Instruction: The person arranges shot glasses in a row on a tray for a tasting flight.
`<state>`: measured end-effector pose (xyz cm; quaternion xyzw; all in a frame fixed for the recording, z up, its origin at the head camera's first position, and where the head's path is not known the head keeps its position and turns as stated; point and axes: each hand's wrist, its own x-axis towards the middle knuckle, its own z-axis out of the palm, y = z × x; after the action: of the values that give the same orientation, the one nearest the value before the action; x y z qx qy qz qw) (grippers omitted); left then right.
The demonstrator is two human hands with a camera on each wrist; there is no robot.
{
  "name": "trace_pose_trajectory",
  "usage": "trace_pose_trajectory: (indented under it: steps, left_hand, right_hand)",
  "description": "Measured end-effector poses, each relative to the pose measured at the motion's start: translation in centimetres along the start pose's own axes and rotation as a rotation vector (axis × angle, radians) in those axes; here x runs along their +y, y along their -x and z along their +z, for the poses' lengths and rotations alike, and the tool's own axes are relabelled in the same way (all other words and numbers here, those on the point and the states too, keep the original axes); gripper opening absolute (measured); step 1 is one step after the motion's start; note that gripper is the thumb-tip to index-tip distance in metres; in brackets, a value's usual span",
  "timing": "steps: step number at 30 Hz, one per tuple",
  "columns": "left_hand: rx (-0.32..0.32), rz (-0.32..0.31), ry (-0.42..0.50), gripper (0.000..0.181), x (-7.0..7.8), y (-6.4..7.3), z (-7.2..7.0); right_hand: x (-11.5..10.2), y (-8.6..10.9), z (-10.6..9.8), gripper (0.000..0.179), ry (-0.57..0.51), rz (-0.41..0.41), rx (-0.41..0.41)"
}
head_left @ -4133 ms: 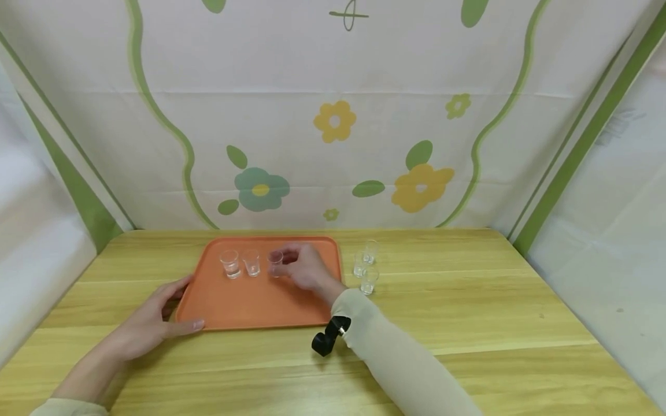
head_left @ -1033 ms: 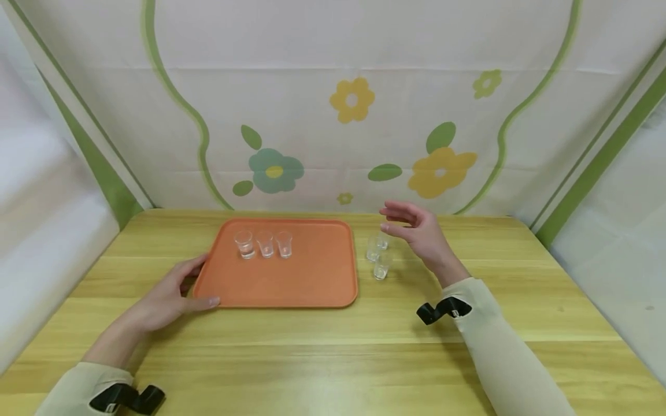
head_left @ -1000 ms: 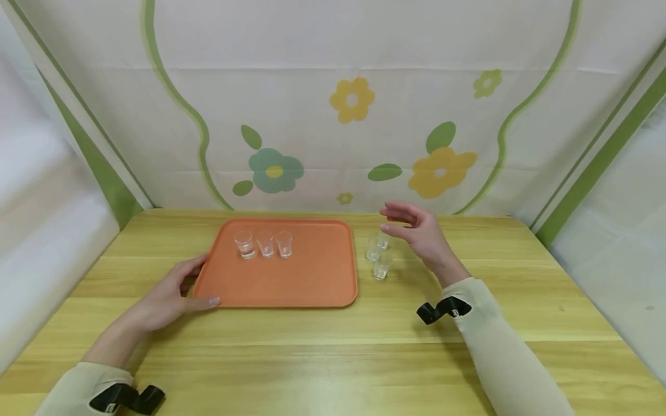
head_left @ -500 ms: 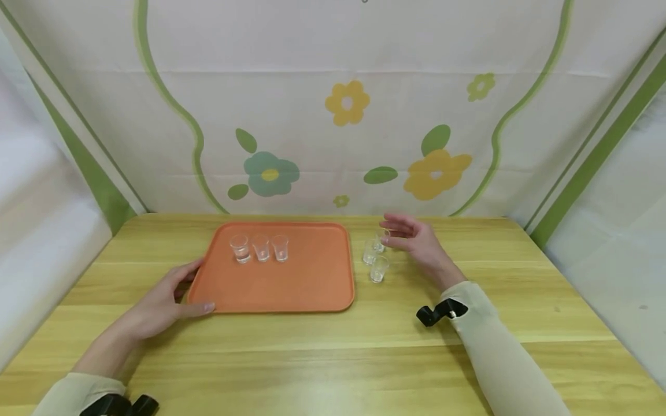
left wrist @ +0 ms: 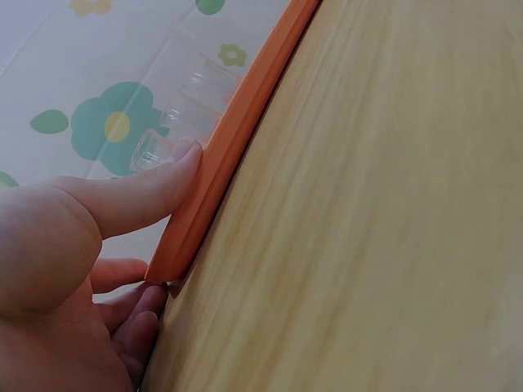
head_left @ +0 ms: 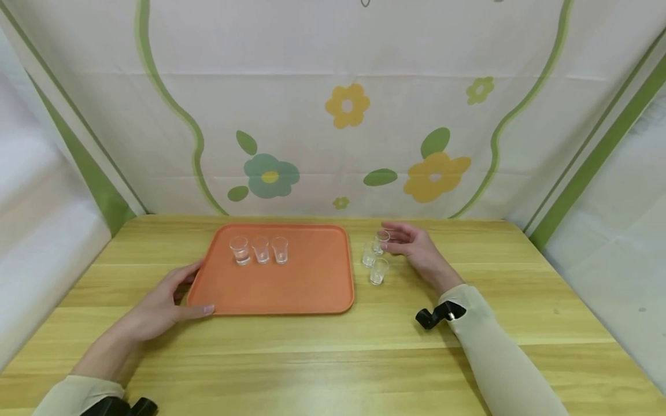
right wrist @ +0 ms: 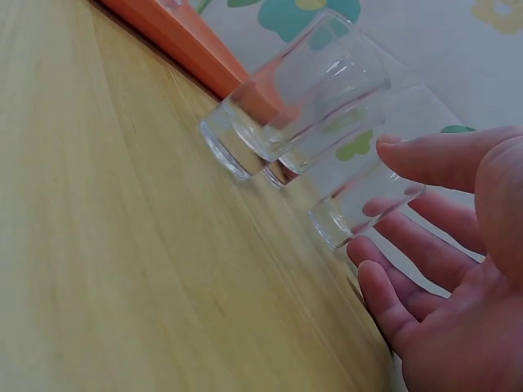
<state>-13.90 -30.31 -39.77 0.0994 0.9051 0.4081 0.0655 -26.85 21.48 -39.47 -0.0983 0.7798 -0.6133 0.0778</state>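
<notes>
The far glass (head_left: 380,245) stands between the thumb and fingers of the right hand (head_left: 418,249), which is parted around it with the fingers fairly straight; whether the skin touches the glass cannot be told. Just left of that hand's fingertips stands a second glass (head_left: 368,256), and nearer the person, below the thumb, a third glass (head_left: 378,271). With these three so close, a sideways sweep of the thumb could knock a neighbour over, and a grip only at the smooth rim might slip.

Farther left, the left hand (head_left: 156,309) grips the near-left corner of the orange tray (head_left: 291,292), thumb along its near edge. A tug or lift there could topple the row of glasses (head_left: 261,251) standing ahead and to the right of that hand.

Counted, there are six glasses, three on the tray and three beside it; one tray; two hands; one wooden table (head_left: 333,370) beneath them; and two black wrist mounts (head_left: 439,315).
</notes>
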Motion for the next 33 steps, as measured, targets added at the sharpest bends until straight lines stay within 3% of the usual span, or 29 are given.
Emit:
trace_pose_trajectory:
  steps: [15, 33]
  left_hand:
    - [-0.007, -0.014, 0.001, 0.103, 0.19, 0.06, -0.03]
    - [-0.018, -0.028, -0.006, 0.103, 0.38, 0.06, -0.13]
  right_hand:
    - [-0.05, 0.2, 0.19, 0.057, 0.062, 0.06, 0.016]
    - [0.41, 0.11, 0.6, 0.043, 0.111, 0.028, 0.044]
